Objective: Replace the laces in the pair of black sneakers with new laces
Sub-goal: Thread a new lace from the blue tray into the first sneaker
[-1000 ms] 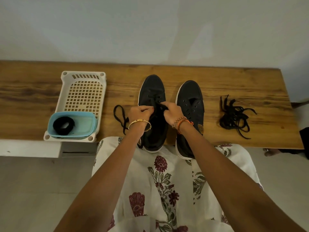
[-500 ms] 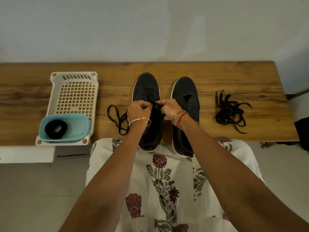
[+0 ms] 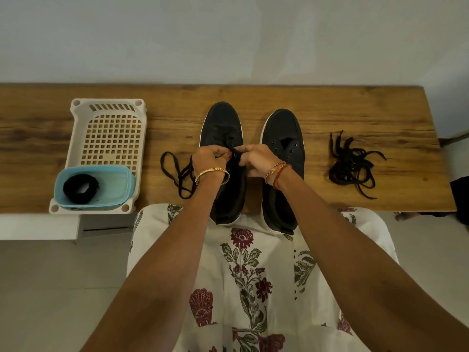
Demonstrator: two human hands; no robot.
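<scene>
Two black sneakers stand side by side on the wooden bench (image 3: pixel 355 107), toes pointing away from me. Over the eyelets of the left sneaker (image 3: pixel 223 123), my left hand (image 3: pixel 209 158) and my right hand (image 3: pixel 256 158) each pinch a black lace (image 3: pixel 177 171). The lace's loose end loops onto the bench left of that shoe. The right sneaker (image 3: pixel 283 130) has bare eyelets and no lace. A tangled pile of black laces (image 3: pixel 351 165) lies on the bench to the right of the shoes.
A white perforated plastic basket (image 3: pixel 109 133) sits at the left of the bench. A light blue container (image 3: pixel 121 184) in its near end holds a coiled black lace (image 3: pixel 81 188). A white wall runs behind the bench. My floral-print lap is below.
Both hands have stayed on the left sneaker's eyelets, working the lace with small finger moves. The view has shifted slightly; the shoes and lace pile have not moved.
</scene>
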